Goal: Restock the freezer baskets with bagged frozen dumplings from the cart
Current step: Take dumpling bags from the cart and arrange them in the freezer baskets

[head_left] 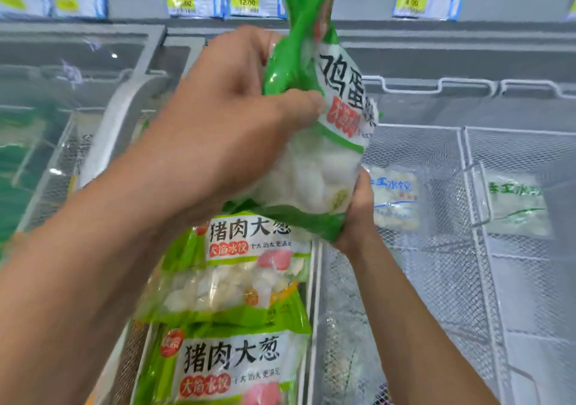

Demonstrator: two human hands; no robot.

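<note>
A grey shelf rail (358, 2) crosses the top of the frame — yellow price tags (247, 1) clipped along it; sliding glass lid (62, 92) at left.

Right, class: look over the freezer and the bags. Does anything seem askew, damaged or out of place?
Nothing looks damaged or spilled. The left hand and right hand grip a green dumpling bag upright above the baskets. Two pale bags lie flat, each in a separate mesh basket. Green bags are stacked at the lower left.

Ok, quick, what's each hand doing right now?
Left hand: grips the upright green-and-clear plastic dumpling bag near its top.
Right hand: holds the same bag's bottom.
</note>
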